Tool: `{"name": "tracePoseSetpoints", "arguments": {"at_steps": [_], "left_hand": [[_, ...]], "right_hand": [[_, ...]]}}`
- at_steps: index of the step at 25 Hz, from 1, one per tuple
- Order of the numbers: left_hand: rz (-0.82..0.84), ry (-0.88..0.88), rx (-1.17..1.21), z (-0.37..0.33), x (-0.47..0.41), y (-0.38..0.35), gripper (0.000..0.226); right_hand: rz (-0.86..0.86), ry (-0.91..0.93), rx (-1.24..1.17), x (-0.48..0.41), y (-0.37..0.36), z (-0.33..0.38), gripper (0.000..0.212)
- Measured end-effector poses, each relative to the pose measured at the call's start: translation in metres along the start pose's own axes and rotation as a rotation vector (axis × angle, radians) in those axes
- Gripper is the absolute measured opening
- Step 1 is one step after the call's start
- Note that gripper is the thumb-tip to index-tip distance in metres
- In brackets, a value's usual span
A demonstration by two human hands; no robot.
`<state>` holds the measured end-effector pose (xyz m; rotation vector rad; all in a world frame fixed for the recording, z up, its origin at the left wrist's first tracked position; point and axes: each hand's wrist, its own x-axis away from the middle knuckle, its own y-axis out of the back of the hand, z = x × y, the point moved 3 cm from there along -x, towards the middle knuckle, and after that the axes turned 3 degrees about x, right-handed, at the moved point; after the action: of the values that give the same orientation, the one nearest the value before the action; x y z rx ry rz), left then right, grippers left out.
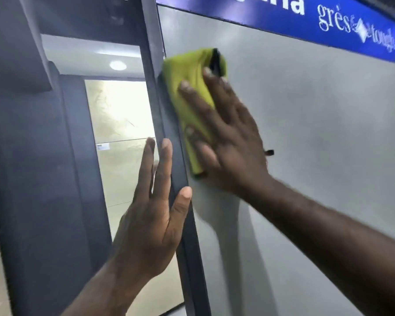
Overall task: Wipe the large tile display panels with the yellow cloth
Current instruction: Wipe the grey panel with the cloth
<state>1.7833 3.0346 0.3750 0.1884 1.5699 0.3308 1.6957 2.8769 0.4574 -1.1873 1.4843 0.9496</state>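
My right hand (228,142) lay flat with straight fingers and pressed the yellow cloth (189,83) on the big grey panel (317,133), close to its left edge and just under the blue sign (306,17). My left hand (151,224) was open too, with its fingers straight against the dark frame (167,124) beside the panel and its thumb on the front. Past the frame stood a cream tile (119,115), with a round light (118,65) above it.
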Motion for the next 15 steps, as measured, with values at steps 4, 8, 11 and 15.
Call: {"name": "tracePoseSetpoints", "arguments": {"at_steps": [4, 8, 11, 15], "left_hand": [[0.044, -0.031, -0.107, 0.003, 0.0, 0.009, 0.077], [0.022, -0.152, -0.231, 0.001, -0.008, 0.016, 0.069], [0.02, -0.169, -0.287, -0.009, -0.016, 0.016, 0.069], [0.074, -0.307, -0.731, -0.018, -0.01, 0.006, 0.071]], "right_hand": [[-0.077, -0.691, -0.086, 0.059, -0.001, -0.013, 0.063], [0.034, -0.323, -0.059, 0.077, 0.001, 0.054, 0.063], [-0.073, -0.343, -0.028, 0.047, -0.002, 0.006, 0.06], [-0.051, -0.738, -0.055, 0.113, -0.005, -0.002, 0.063]]}}
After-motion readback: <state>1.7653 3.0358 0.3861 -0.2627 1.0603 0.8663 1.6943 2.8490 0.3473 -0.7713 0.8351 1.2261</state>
